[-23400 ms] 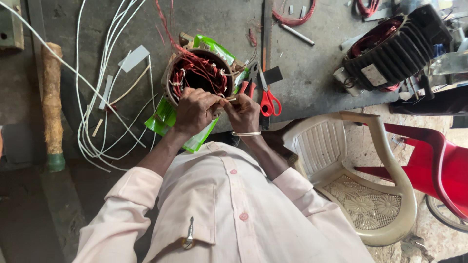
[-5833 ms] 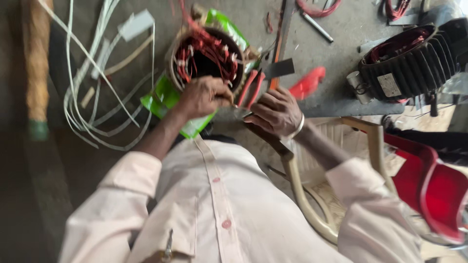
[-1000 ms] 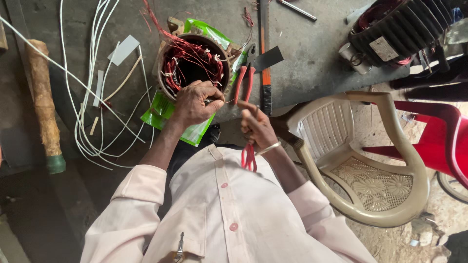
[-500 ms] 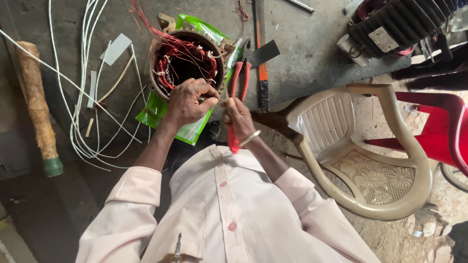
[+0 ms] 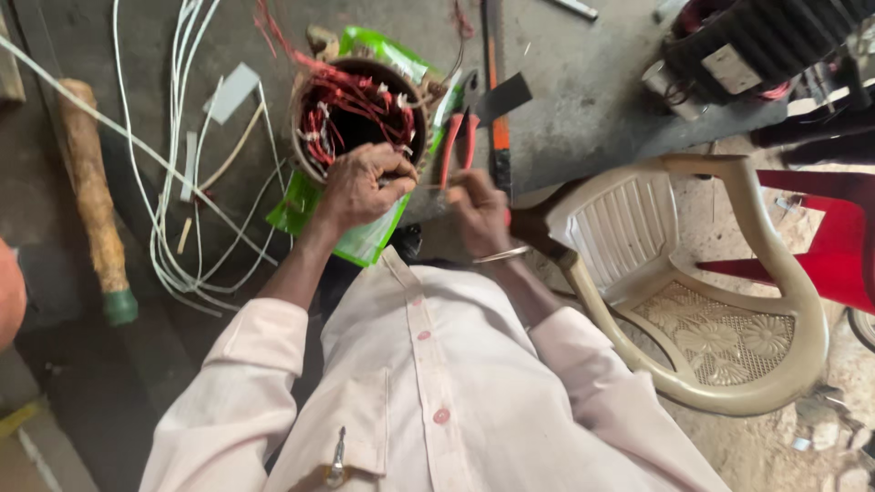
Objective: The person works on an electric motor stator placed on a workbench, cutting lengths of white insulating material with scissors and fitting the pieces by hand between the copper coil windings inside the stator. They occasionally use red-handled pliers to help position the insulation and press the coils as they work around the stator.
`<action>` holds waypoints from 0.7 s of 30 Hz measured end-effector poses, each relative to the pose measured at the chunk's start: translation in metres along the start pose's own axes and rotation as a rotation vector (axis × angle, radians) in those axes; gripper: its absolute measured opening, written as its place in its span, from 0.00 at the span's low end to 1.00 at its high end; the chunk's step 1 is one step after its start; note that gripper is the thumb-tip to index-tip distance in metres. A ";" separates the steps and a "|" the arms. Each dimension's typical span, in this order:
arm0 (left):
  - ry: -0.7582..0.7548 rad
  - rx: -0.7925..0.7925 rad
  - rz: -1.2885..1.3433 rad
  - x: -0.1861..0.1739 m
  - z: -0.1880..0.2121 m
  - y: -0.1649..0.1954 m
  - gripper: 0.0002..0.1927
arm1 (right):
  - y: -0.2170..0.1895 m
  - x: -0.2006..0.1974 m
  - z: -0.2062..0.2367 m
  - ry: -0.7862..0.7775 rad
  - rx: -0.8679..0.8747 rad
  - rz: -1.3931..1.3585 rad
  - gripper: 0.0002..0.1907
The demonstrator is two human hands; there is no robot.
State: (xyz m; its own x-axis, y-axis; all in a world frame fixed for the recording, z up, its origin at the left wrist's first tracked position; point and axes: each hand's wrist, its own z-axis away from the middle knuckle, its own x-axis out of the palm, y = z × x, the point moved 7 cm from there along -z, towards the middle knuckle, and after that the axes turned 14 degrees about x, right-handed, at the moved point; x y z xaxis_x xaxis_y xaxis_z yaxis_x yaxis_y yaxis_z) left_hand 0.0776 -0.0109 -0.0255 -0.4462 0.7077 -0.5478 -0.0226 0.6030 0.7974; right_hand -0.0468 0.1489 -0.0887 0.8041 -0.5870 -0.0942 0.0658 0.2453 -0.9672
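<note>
Two hands meet at the near rim of the motor stator [image 5: 360, 114], which sits on a green plastic sheet [image 5: 365, 241] in the upper middle of the frame, its bore full of red winding wire [image 5: 351, 100]. Your left hand [image 5: 360, 187] is curled over the rim with its fingers bent onto the coil ends — pinching something thin there, it seems, though the tips are partly hidden. Your right hand [image 5: 478, 205] is blurred; it looks closed around a small item just below the red-handled pliers [image 5: 456, 146] lying on the bench, but you cannot tell what it grips.

By the look of it, you are dressing or tying the coil ends at that rim. The next move calls for a steady left pinch while the right brings its piece across — keep clear of the white leads [image 5: 173, 182] at the left and the hacksaw [image 5: 497, 118] just beside the pliers.
</note>
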 end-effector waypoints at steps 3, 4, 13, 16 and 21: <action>-0.025 -0.014 -0.034 0.003 -0.002 0.001 0.09 | -0.023 0.013 0.001 -0.053 -0.236 0.269 0.14; -0.040 -0.033 -0.025 0.004 -0.001 0.000 0.10 | -0.032 0.013 0.003 -0.003 -0.346 0.445 0.12; -0.046 -0.021 0.006 0.007 0.004 -0.002 0.08 | -0.076 0.001 -0.005 -0.068 -0.659 0.913 0.21; -0.065 -0.005 0.018 0.007 0.003 0.001 0.08 | -0.095 0.006 -0.001 -0.161 -0.845 1.027 0.19; -0.081 -0.016 -0.014 0.004 0.004 -0.001 0.08 | -0.124 0.004 0.006 -0.222 -1.112 1.173 0.18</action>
State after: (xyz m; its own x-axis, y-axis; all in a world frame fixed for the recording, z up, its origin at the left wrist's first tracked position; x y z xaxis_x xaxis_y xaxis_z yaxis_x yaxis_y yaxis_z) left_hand 0.0798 -0.0077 -0.0295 -0.3718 0.7272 -0.5770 -0.0427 0.6075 0.7931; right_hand -0.0479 0.1210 0.0323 0.1741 -0.3500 -0.9204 -0.9639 -0.2516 -0.0866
